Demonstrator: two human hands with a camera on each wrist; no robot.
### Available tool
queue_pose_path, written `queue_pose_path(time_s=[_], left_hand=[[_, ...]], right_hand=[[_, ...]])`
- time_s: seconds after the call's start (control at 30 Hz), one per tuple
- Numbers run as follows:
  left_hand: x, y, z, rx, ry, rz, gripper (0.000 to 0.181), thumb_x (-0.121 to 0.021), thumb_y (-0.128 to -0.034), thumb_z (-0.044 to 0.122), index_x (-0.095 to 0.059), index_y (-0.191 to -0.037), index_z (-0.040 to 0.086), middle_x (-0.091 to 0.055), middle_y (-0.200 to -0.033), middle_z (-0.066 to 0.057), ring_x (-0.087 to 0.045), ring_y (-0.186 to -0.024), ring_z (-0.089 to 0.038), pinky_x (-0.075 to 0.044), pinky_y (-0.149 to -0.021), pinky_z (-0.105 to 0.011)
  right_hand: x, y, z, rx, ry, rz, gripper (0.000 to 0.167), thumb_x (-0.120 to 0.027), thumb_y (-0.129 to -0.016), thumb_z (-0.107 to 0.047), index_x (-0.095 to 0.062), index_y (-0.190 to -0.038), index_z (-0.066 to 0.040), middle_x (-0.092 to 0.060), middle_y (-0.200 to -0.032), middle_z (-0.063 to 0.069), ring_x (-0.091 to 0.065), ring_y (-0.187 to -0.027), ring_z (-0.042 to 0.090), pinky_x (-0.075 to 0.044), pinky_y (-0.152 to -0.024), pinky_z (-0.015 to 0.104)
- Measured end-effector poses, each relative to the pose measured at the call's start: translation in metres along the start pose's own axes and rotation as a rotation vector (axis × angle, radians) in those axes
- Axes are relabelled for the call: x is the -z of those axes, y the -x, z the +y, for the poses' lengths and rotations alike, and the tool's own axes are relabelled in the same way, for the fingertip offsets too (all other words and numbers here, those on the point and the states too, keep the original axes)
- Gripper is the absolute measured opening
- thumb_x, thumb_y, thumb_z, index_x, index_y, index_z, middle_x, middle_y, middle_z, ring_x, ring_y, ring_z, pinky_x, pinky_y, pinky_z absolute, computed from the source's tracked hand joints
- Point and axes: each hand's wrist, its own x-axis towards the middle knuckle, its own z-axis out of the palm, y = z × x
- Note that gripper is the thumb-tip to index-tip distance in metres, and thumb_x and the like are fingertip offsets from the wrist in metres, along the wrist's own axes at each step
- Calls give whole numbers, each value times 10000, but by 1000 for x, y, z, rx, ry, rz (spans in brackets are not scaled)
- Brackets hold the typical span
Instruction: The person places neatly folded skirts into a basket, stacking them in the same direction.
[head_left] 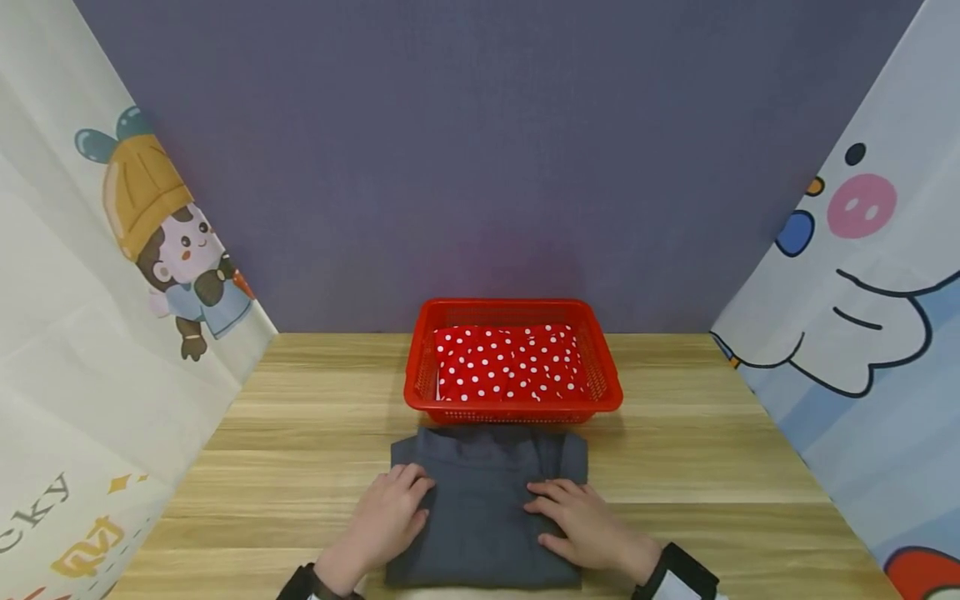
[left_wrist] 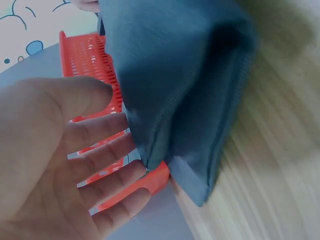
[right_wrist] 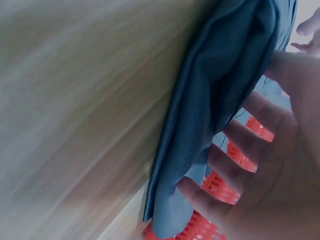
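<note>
A dark grey garment (head_left: 483, 525), folded into a squarish bundle, lies flat on the table in the head view. My left hand (head_left: 390, 512) rests on its left side with fingers spread toward the middle. On the right side of the cloth lies my right hand (head_left: 581, 521), fingers straight and slightly apart. Neither hand grips the fabric. In the left wrist view the left hand (left_wrist: 75, 155) has its fingertips against the layered edge of the garment (left_wrist: 170, 75). The right wrist view shows the right hand's fingers (right_wrist: 235, 170) touching the other folded edge.
Just behind the garment stands a red plastic basket (head_left: 611, 392) holding a folded red cloth with white polka dots (head_left: 510, 362). The wooden table (head_left: 300, 467) meets a dark grey backdrop (head_left: 480, 150). Printed curtains (head_left: 75, 333) hang at both sides.
</note>
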Motion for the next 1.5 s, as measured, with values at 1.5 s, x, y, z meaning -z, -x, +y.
queue_pose_path(time_s=[1.5], left_hand=[[-16, -41, 16, 114, 32, 76, 380, -725, -757, 295, -646, -1052, 70, -560, -957, -53, -562, -810, -200, -491, -660, -326]], right_hand=[[21, 9, 26, -417, 82, 351, 371, -726, -767, -238, -624, -1058, -33, -583, -998, 109, -582, -909, 267, -514, -766, 422]])
